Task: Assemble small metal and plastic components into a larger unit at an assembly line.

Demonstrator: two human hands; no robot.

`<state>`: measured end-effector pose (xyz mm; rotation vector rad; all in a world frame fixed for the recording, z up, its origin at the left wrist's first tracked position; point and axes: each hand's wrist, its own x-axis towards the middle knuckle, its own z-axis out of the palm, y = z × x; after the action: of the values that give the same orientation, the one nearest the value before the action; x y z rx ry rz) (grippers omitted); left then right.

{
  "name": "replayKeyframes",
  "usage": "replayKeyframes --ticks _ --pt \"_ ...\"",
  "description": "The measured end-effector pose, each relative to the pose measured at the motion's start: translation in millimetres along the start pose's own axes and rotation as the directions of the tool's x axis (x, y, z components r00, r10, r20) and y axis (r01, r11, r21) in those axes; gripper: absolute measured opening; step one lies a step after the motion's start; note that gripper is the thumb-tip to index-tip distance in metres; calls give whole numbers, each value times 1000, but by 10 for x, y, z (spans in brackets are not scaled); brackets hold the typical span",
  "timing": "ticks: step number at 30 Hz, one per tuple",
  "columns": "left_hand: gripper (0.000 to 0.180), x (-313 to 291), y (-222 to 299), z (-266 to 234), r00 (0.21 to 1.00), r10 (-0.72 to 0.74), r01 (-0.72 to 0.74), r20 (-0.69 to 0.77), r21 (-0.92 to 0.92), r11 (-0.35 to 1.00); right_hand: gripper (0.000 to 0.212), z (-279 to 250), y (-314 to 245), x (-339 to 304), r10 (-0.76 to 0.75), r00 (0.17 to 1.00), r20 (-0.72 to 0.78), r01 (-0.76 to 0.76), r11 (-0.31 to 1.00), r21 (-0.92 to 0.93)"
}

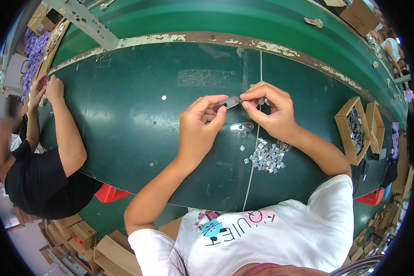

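Note:
My left hand [198, 120] pinches a small grey oblong plate [230, 102] with rounded ends and a dark square opening. Close to the plate's right end, the thumb and forefinger of my right hand [275, 110] are pressed together; what sits between them is too small to make out. A similar silver oblong plate [242, 127] lies on the green table just below my hands. Nearer to me and to the right is a loose heap of small shiny, clear-looking square pieces [267, 156]. A few more small pieces lie behind my right hand, partly hidden by it.
An open cardboard box [340, 123] of dark small parts stands at the right, with another shallow box [375, 131] beside it. The green table [124, 138] has a raised, chipped back edge. At the left sits a co-worker [41, 179] in black, both hands raised over the table.

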<state>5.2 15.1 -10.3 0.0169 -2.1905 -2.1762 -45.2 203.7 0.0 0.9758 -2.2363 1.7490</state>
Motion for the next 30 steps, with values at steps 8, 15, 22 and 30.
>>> replayKeyframes --ticks 8,15,22,30 --pt "34 -22 32 58 992 120 -117 39 -72 991 15 -9 12 26 -72 986 148 81 995 -53" --pt "32 -7 55 17 980 -139 184 143 -376 908 13 24 63 -21 48 989 139 -65 990 122" --pt "27 -17 42 48 980 -122 176 157 -400 900 9 75 76 -39 115 982 152 -141 973 180" --pt "22 -42 4 68 991 -51 87 121 -311 946 10 103 16 -58 184 961 207 -250 900 357"
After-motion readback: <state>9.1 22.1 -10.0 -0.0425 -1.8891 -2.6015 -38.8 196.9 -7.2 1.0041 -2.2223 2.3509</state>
